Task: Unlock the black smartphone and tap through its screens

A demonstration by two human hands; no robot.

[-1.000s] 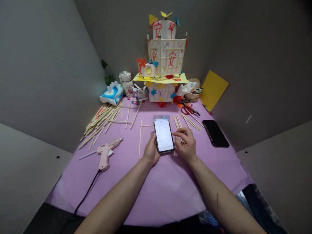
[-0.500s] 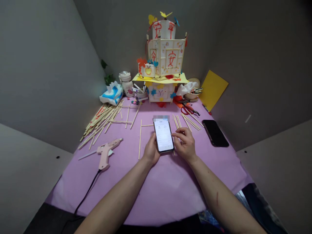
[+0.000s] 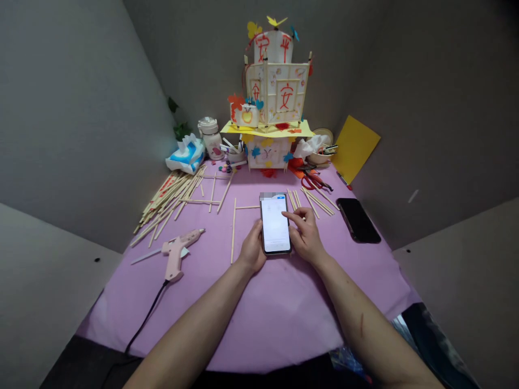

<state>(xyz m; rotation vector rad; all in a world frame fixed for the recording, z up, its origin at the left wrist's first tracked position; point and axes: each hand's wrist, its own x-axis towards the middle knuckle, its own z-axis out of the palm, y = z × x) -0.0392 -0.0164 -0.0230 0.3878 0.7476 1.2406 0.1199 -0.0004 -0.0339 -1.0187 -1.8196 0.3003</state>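
A phone with a lit, mostly white screen [image 3: 276,227] is held upright over the middle of the purple tablecloth [image 3: 279,319]. My left hand [image 3: 253,248] grips its lower left side. At its right edge is my right hand [image 3: 306,232], the index finger stretched out onto the screen and the other fingers curled, holding nothing that I can see. Thin wooden sticks [image 3: 233,232] lie behind and left of the phone, some joined at right angles. More loose sticks [image 3: 318,202] lie beyond my right hand.
A pink glue gun [image 3: 174,259] with a black cord lies left, near a stick pile [image 3: 170,200]. A dark phone [image 3: 359,220] lies right. Red-handled scissors [image 3: 311,182], a tissue pack [image 3: 186,155], a jar [image 3: 211,139] and a decorated paper lantern structure [image 3: 279,97] stand or lie behind.
The held phone has turned more upright and moved slightly right, and its screen shows a different, emptier page. My right index finger has stretched from the phone's edge onto the screen.
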